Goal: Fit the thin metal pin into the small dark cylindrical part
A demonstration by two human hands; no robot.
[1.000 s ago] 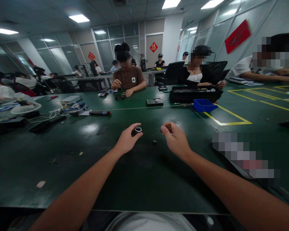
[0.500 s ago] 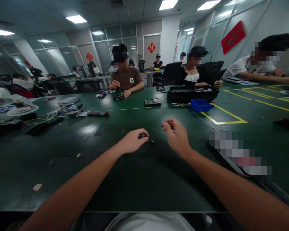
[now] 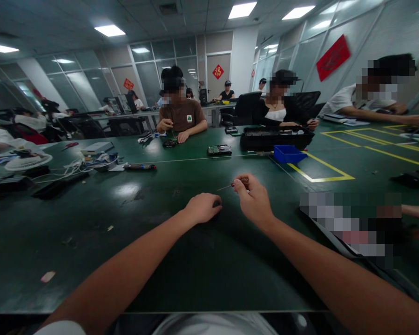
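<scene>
My right hand (image 3: pixel 256 201) is closed around the brown handle of a screwdriver (image 3: pixel 243 180). Its thin shaft points left, above the fingers of my other hand, with the tip touching nothing. Low over the green table, my left hand (image 3: pixel 203 208) has its fingers curled around a small dark part (image 3: pixel 216 203). Most of that part is hidden by the fingers, so its kind cannot be told.
Ahead lie a hard drive (image 3: pixel 219 150), a blue bin (image 3: pixel 289 154) and a long black tray (image 3: pixel 275 138). A marker-like pen (image 3: pixel 139 166) and cables are to the left. At right, a person's forearm (image 3: pixel 417 212) reaches in near a blurred-out sheet (image 3: pixel 338 225). Co-workers sit opposite.
My left hand has moved right and slightly down, over the spot where a small dark piece lay on the table; that piece no longer shows. A person's arm has entered at the right edge.
</scene>
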